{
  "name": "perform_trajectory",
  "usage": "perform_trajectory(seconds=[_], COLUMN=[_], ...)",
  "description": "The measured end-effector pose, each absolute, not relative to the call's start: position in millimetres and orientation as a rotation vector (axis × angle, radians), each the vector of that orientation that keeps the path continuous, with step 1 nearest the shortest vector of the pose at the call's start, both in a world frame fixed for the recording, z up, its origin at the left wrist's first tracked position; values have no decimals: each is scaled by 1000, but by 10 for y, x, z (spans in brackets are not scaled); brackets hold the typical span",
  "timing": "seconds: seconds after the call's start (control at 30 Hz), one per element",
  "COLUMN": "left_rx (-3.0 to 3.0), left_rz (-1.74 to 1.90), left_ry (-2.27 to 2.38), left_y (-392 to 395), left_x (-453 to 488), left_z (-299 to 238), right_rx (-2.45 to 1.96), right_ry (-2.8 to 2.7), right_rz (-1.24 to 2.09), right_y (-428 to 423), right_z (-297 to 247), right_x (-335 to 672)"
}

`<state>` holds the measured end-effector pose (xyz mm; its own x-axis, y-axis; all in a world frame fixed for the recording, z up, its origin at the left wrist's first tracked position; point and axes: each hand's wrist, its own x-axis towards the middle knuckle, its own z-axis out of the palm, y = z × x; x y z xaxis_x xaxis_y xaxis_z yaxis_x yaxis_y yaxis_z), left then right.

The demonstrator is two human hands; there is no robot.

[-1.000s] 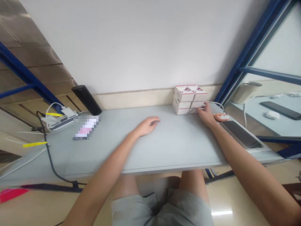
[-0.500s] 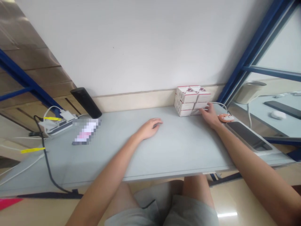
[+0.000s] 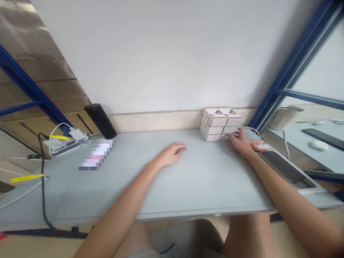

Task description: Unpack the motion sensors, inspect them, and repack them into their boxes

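My left hand [image 3: 172, 154] lies palm down on the pale grey table [image 3: 161, 186], fingers lightly curled, holding nothing and touching only the tabletop. My right hand [image 3: 241, 143] reaches the front of a stack of several white cartons with red markings [image 3: 215, 123] against the wall. Its fingertips touch the lower right carton without visibly gripping it. Nearest that hand on the other side sits a small orange computer mouse [image 3: 259, 146].
A dark tablet or tray in a pale frame [image 3: 287, 170] lies at the right. At the left stand a black cylinder [image 3: 100, 121], a pixelated flat object [image 3: 96, 154] and a white power strip [image 3: 64, 146] with cables. Blue metal framing rises at both sides.
The whole scene sits lower in the view because my head has tilted. Both hands stay in nearly the same places, the right one still at the cartons.
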<state>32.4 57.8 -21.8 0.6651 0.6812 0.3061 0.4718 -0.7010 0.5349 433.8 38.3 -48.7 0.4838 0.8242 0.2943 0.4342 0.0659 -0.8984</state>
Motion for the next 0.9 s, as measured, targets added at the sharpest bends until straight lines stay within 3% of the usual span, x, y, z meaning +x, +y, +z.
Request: perform_trajectory(seconds=[0.9], left_rx=[2483], left_rz=[678], left_ry=[897], left_y=[538], left_x=[318], left_z=[-191], right_rx=[-1533], right_ry=[-1112], right_rz=[345], right_y=[325], right_z=[-377], right_x=[4228])
